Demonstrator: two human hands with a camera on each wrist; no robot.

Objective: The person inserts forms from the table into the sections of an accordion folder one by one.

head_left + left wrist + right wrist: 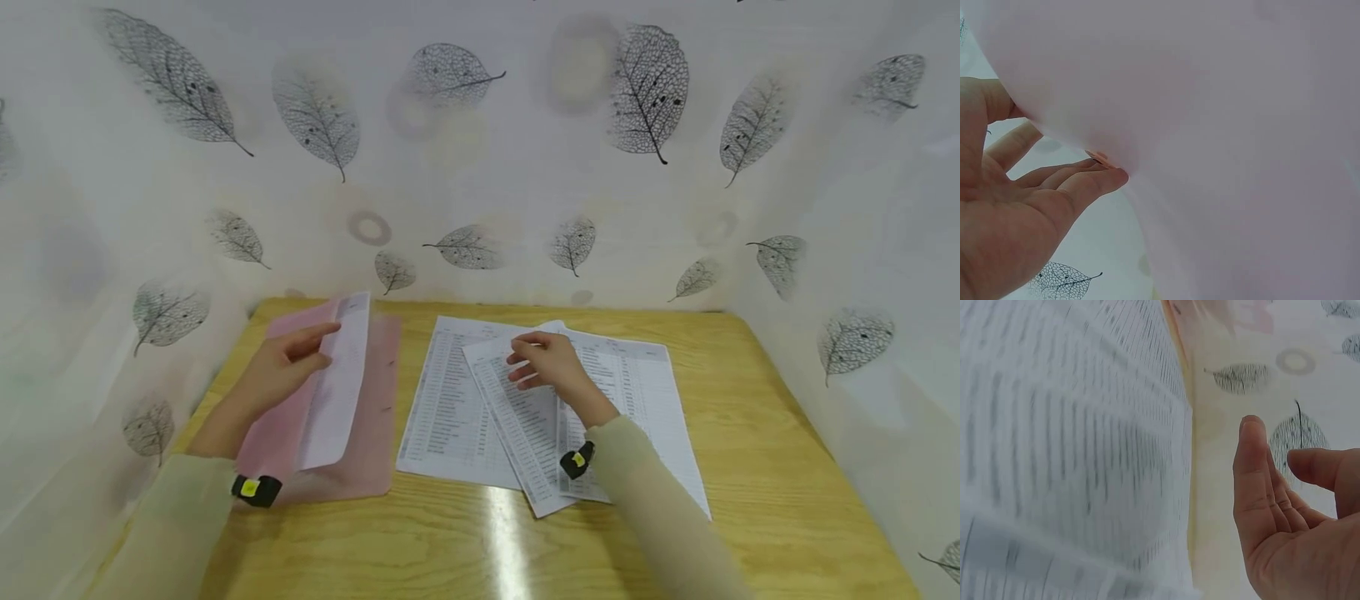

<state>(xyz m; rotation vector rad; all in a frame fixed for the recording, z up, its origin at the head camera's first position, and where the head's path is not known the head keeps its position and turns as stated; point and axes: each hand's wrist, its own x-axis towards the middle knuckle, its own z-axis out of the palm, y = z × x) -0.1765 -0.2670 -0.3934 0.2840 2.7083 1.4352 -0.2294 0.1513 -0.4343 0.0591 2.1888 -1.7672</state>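
Note:
At the left of the table lies a pink folder (378, 400), its cover raised on the left side. My left hand (288, 358) grips the edge of the raised cover, beside a white sheet (341, 400) that stands up along with it. In the left wrist view, fingertips and thumb meet the edge of the pink cover (1222, 125), next to a small orange piece (1102, 157). My right hand (551, 362) hovers over the printed sheets with nothing held, fingers loosely bent. The right wrist view has its fingers (1252, 481) apart from the paper (1072, 462).
Several printed sheets lie overlapping on the wooden table (390, 542): one sheet (453, 400) at the left, a slanted one (517, 417) in the middle, another (660, 400) at the right. White walls (480, 167) with a leaf pattern enclose the table's back and sides.

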